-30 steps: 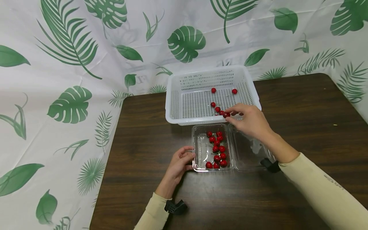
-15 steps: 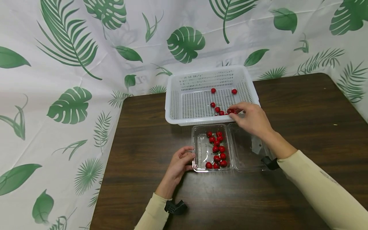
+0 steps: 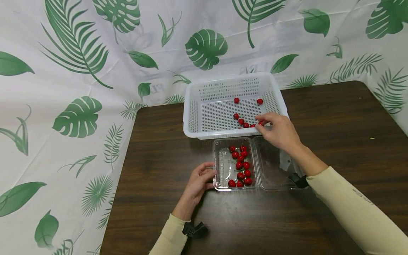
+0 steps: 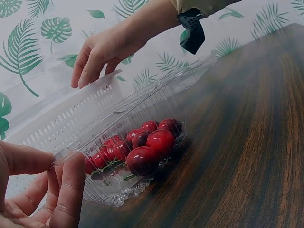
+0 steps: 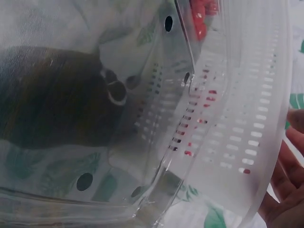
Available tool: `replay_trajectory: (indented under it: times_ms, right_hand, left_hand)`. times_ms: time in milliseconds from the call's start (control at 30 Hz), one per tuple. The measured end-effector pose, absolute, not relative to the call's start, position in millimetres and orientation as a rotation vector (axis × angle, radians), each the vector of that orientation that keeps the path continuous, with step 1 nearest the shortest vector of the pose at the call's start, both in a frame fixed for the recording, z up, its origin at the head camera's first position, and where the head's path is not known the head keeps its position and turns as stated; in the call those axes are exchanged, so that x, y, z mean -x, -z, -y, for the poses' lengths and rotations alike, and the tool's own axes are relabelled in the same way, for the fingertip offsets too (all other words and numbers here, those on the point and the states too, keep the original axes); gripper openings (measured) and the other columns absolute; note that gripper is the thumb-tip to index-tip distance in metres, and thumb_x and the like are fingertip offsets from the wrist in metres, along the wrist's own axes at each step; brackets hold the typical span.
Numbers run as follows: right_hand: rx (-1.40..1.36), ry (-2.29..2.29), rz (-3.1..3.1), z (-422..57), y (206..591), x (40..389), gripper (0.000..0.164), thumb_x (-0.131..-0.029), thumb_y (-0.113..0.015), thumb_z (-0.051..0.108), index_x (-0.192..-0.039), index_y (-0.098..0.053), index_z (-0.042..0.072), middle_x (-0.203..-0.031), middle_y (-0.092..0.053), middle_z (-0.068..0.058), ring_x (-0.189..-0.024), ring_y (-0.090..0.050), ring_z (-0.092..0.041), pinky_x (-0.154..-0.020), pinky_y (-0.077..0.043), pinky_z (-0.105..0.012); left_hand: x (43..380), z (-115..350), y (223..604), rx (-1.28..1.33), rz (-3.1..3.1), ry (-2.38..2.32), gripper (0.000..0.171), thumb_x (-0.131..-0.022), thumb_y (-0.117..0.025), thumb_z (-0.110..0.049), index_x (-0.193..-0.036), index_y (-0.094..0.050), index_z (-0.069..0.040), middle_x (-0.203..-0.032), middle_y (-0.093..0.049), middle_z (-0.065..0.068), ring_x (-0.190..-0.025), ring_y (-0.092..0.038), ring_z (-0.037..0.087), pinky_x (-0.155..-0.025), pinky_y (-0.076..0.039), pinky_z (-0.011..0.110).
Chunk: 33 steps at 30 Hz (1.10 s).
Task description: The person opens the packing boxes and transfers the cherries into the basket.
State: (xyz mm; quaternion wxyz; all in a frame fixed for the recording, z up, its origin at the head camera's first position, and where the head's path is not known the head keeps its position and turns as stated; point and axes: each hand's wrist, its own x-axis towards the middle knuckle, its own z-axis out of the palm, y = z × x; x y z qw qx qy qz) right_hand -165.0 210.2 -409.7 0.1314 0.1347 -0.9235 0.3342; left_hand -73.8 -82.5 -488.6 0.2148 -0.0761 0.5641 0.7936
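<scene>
Remotely, I had the left hand [image 3: 197,180] pinching the clear clamshell punnet [image 3: 223,166] at nine o'clock, probably to steady it; its lid [image 3: 271,163] lay open at three, presumably for access. Cherries [image 3: 247,181] sat inside and in the white perforated basket [image 3: 216,134] toward twelve. The right hand [image 3: 278,131] hung over the basket's four-o'clock corner, fingertips narrowly spaced; I couldn't tell if they held a cherry.

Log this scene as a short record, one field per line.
left hand: pinches the edge of the clear box
right hand: at the white basket's near rim; whether it grips a cherry is unclear
box contents: red cherries
basket contents: several more cherries
lid: open, right of box
table: dark wood grain
</scene>
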Motion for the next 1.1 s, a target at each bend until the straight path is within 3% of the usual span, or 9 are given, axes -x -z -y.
replay_trajectory:
  times_ms: [267, 500, 800, 1100]
  right_hand:
    - [-0.459, -1.025, 2.567, -194.8, 401.7, 154.9, 0.027, -0.083, -0.077, 0.007, -0.109, -0.072, 0.003, -0.109, -0.068, -0.012, -0.099, -0.061, -0.030, -0.085, -0.051, -0.049]
    - [-0.793, -1.083, 2.639, -163.8, 397.9, 132.0, 0.027, -0.082, -0.078, 0.007, -0.109, -0.072, 0.007, -0.102, -0.068, -0.005, -0.085, -0.063, -0.022, -0.071, -0.054, -0.040]
    - [-1.208, -0.888, 2.977, -132.9, 421.5, 106.1, 0.026, -0.083, -0.078, 0.017, -0.109, -0.073, 0.013, -0.110, -0.065, 0.002, -0.101, -0.062, -0.018, -0.086, -0.053, -0.041]
    - [-1.349, -0.815, 3.030, -125.6, 440.7, 99.7, 0.026, -0.080, -0.080, 0.019, -0.105, -0.074, 0.016, -0.104, -0.067, 0.005, -0.099, -0.062, -0.014, -0.089, -0.050, -0.044]
  left_hand:
    - [73.9, 82.7, 489.9, 0.214, -1.559, -2.207, 0.034, -0.091, -0.060, 0.002, -0.124, -0.050, 0.007, -0.087, -0.061, 0.005, -0.074, -0.061, 0.015, -0.054, -0.055, 0.026]
    - [74.2, 83.0, 489.1, 0.229, -1.563, -2.200, 0.036, -0.091, -0.061, 0.001, -0.125, -0.050, 0.007, -0.086, -0.061, 0.003, -0.074, -0.060, 0.014, -0.054, -0.055, 0.025]
    - [75.2, 82.4, 489.4, 0.221, -1.550, -2.204, 0.035, -0.092, -0.060, 0.001, -0.125, -0.050, 0.006, -0.089, -0.062, 0.005, -0.074, -0.060, 0.014, -0.053, -0.055, 0.024]
    - [74.9, 82.6, 489.8, 0.225, -1.550, -2.206, 0.034, -0.092, -0.060, 0.002, -0.124, -0.051, 0.005, -0.089, -0.062, 0.005, -0.075, -0.061, 0.013, -0.053, -0.055, 0.024]
